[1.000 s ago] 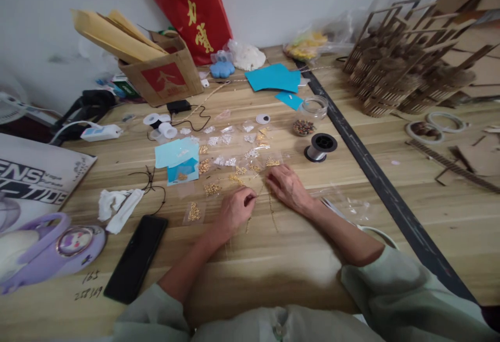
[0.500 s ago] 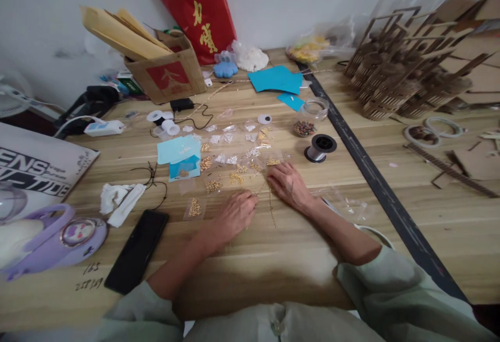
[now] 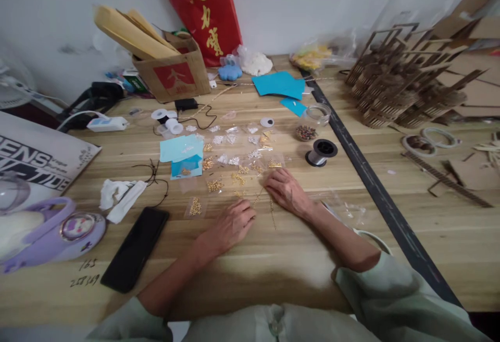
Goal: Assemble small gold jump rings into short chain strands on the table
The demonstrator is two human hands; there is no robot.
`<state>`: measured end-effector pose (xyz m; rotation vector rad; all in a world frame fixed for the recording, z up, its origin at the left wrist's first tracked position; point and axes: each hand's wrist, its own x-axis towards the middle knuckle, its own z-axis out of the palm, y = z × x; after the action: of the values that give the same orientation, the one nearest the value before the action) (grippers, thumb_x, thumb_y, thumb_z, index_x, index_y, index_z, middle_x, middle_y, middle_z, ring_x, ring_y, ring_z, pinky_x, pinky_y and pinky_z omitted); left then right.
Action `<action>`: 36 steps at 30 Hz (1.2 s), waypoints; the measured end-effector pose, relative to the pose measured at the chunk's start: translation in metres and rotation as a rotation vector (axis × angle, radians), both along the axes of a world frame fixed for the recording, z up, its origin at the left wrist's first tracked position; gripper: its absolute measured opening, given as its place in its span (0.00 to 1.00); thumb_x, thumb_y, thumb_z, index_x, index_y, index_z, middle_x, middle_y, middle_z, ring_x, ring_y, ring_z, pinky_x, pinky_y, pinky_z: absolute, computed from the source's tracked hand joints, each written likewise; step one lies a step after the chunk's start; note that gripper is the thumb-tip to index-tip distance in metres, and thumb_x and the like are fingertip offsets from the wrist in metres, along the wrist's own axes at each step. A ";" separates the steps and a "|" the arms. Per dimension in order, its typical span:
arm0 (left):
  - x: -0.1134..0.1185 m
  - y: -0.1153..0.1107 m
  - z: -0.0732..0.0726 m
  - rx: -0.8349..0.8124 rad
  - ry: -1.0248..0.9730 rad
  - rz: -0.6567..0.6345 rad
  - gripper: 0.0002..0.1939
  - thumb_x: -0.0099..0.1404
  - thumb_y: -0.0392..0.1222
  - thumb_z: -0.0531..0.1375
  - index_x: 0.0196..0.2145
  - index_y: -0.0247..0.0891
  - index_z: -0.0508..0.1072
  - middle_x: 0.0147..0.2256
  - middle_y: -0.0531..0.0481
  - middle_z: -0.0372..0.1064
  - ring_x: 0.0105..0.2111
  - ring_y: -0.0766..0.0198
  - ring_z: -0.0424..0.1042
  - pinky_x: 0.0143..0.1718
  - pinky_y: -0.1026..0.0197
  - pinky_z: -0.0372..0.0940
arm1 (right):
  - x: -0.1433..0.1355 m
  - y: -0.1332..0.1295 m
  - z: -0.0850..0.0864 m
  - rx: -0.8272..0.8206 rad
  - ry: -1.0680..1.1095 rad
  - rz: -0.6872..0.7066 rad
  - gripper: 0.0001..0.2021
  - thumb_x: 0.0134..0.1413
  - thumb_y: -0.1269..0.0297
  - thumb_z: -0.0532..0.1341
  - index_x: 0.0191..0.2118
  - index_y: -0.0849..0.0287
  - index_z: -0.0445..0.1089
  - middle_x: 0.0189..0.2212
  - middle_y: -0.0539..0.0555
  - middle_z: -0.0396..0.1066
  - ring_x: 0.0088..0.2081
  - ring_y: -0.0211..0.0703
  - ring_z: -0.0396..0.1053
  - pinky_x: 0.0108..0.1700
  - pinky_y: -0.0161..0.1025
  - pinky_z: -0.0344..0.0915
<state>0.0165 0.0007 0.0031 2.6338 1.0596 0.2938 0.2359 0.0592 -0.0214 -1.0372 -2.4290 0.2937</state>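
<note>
One left hand (image 3: pixel 234 221), one right hand (image 3: pixel 288 191), one phone (image 3: pixel 135 249), one wire spool (image 3: pixel 322 153), two pale rings (image 3: pixel 441 146)

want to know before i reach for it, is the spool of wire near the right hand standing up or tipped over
Standing upright: the spool rests on one black flange, with the other flange on top.

The phone (image 3: pixel 135 249) lies left of the chain (image 3: pixel 273 214).

A black phone (image 3: pixel 135 249) lies left of the left hand's fingers; bright blue sheets (image 3: pixel 278 84) and a red bag (image 3: pixel 214 16) with gold characters lie beyond them.
</note>
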 end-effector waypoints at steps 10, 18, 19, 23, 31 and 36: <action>0.000 -0.004 -0.009 0.090 -0.239 0.006 0.08 0.66 0.35 0.55 0.30 0.35 0.71 0.31 0.47 0.68 0.34 0.63 0.67 0.37 0.60 0.65 | -0.005 -0.008 0.006 0.028 0.030 -0.010 0.10 0.63 0.67 0.52 0.43 0.60 0.70 0.37 0.58 0.69 0.42 0.47 0.61 0.48 0.46 0.61; -0.002 0.001 -0.011 0.192 -0.222 -0.016 0.13 0.66 0.34 0.54 0.48 0.31 0.69 0.51 0.40 0.68 0.56 0.52 0.59 0.55 0.48 0.62 | -0.003 -0.013 0.013 0.052 -0.094 0.055 0.13 0.59 0.72 0.53 0.46 0.59 0.71 0.37 0.59 0.67 0.44 0.49 0.60 0.49 0.49 0.59; -0.003 0.001 -0.011 0.197 -0.192 -0.020 0.15 0.66 0.36 0.55 0.50 0.31 0.68 0.53 0.40 0.67 0.58 0.50 0.58 0.56 0.46 0.60 | -0.003 -0.013 0.012 0.052 -0.101 0.054 0.13 0.59 0.73 0.53 0.46 0.59 0.70 0.37 0.59 0.67 0.44 0.49 0.59 0.49 0.50 0.59; -0.005 0.003 -0.011 0.180 -0.111 -0.034 0.17 0.66 0.40 0.55 0.51 0.32 0.68 0.55 0.41 0.66 0.60 0.48 0.57 0.57 0.42 0.58 | -0.002 -0.011 0.012 0.021 -0.064 0.050 0.14 0.60 0.72 0.52 0.49 0.59 0.69 0.38 0.59 0.67 0.44 0.49 0.61 0.48 0.49 0.60; -0.009 0.006 -0.017 0.186 -0.213 -0.040 0.12 0.67 0.38 0.54 0.45 0.32 0.72 0.50 0.41 0.70 0.57 0.54 0.61 0.57 0.48 0.61 | -0.001 -0.002 0.020 -0.042 -0.006 -0.004 0.10 0.63 0.69 0.51 0.40 0.60 0.70 0.37 0.59 0.69 0.41 0.47 0.63 0.46 0.46 0.62; -0.010 0.007 -0.020 0.170 -0.287 -0.039 0.12 0.67 0.36 0.54 0.46 0.31 0.72 0.47 0.42 0.72 0.55 0.56 0.63 0.55 0.50 0.63 | -0.003 0.002 0.019 -0.040 -0.088 0.018 0.09 0.63 0.67 0.53 0.42 0.60 0.70 0.38 0.58 0.69 0.43 0.48 0.63 0.47 0.47 0.61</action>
<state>0.0069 0.0076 -0.0171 2.6478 0.9225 0.7584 0.2328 0.0615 -0.0021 -1.0671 -2.5218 0.3093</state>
